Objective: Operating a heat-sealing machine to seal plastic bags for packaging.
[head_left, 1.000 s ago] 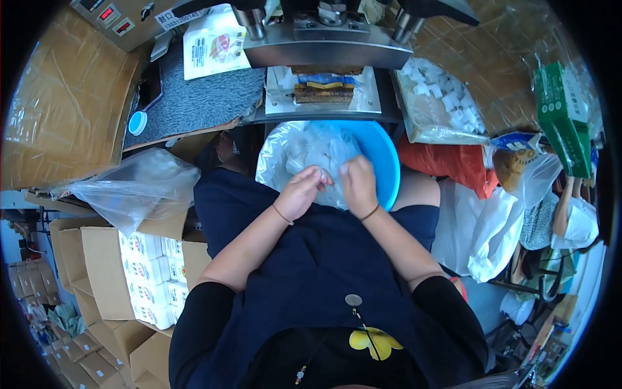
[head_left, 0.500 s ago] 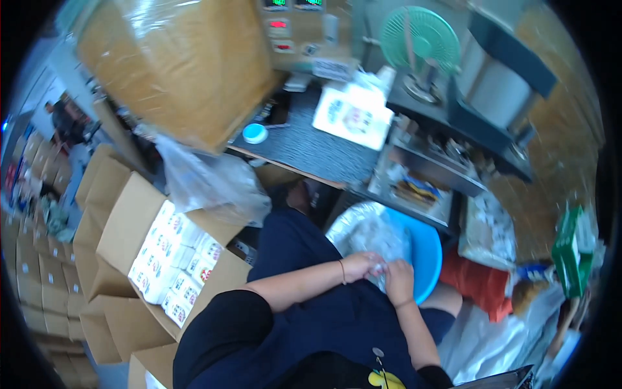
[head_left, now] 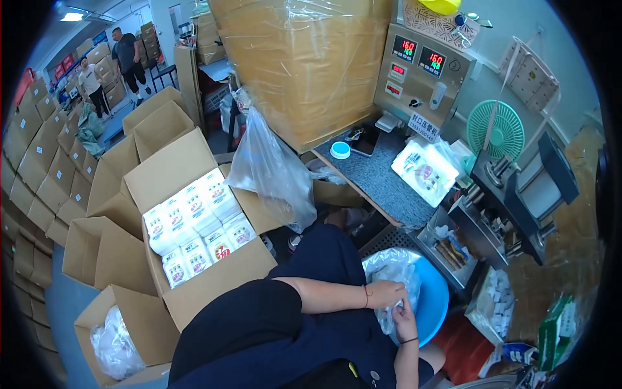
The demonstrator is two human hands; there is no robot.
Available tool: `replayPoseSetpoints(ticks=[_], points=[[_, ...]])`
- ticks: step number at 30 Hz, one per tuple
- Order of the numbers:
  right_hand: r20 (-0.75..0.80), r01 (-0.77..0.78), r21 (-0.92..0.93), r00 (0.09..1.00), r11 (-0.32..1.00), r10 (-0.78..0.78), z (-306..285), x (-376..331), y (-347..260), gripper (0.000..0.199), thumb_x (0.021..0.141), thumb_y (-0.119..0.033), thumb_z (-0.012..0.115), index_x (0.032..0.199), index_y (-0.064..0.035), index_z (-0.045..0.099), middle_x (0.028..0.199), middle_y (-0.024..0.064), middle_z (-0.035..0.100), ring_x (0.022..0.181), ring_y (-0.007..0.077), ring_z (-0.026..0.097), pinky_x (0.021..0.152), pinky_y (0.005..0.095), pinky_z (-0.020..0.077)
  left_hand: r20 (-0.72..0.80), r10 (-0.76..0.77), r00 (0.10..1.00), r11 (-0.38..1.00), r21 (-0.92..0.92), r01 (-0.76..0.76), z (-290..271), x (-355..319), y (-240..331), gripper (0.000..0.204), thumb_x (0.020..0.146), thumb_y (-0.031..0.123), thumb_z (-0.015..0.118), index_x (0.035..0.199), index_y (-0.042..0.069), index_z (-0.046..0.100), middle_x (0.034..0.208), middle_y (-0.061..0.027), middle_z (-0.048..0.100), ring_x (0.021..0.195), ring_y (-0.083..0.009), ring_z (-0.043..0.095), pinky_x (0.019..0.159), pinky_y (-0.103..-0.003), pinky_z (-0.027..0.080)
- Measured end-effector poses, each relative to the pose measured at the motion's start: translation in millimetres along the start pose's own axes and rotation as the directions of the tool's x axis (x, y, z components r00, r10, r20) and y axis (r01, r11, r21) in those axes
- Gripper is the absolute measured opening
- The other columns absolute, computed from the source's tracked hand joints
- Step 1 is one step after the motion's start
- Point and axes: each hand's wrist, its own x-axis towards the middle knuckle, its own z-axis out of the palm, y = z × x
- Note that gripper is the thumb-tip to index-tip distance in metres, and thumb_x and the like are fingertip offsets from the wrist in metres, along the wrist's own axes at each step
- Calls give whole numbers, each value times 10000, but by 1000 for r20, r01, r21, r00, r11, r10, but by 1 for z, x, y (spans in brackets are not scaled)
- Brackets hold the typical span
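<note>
My left hand [head_left: 387, 294] and my right hand [head_left: 405, 320] meet over a blue tub [head_left: 435, 305] by my lap. Between them both sets of fingers are closed on a clear plastic bag [head_left: 403, 275], crumpled and partly inside the tub. What the bag holds is too unclear to make out. A silvery liner [head_left: 379, 259] covers the tub's far left rim. To my left stands an open cardboard box [head_left: 214, 285] with rows of white printed packs [head_left: 192, 214] in it.
A dark worktop [head_left: 363, 175] carries a blue-lidded jar [head_left: 340, 150], a phone [head_left: 367, 141] and white printed bags [head_left: 424, 172]. A metal machine [head_left: 518, 194] and green fan [head_left: 495, 129] stand at right. Clear bags [head_left: 269, 168] hang by the worktop. Two people [head_left: 129, 61] are far left.
The view has swung left and up, showing more of the boxes and the control panel. Both hands stay together at the plastic bag over the tub.
</note>
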Motion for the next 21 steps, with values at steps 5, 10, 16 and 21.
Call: replayPoseSetpoints(ticks=[5,10,16,21], points=[[-126,-31,-468,992,883,-32,7,-11,-8,283,1030,-99,494,1288,-11,568,939,48,671,878,170,646,791,326,510,163,-58,985,990,134,36,-7,-11,7,171,840,259,611,872,93,639,803,-103,650,757,-308,673,678,-442,537],[-87,96,-767,964,635,-251,27,-14,-23,160,959,-72,549,1077,-19,644,867,149,676,791,301,666,710,384,506,147,-63,987,984,174,36,-13,-17,17,181,835,266,613,804,95,664,769,-103,674,731,-308,686,660,-446,543],[-99,-90,-995,909,41,-406,25,-10,-32,160,887,-135,548,897,-66,692,879,184,685,838,395,663,724,488,524,336,-195,921,961,256,109,8,-25,16,240,853,264,602,921,80,740,885,-153,719,817,-307,711,725,-447,557],[-104,-90,-994,934,57,-342,17,-2,-20,212,902,-96,578,1069,-41,696,1047,198,692,925,396,665,798,473,534,529,-1,848,1000,9,-4,-7,-43,3,277,937,317,595,915,70,717,780,-144,691,655,-264,680,557,-410,521]])
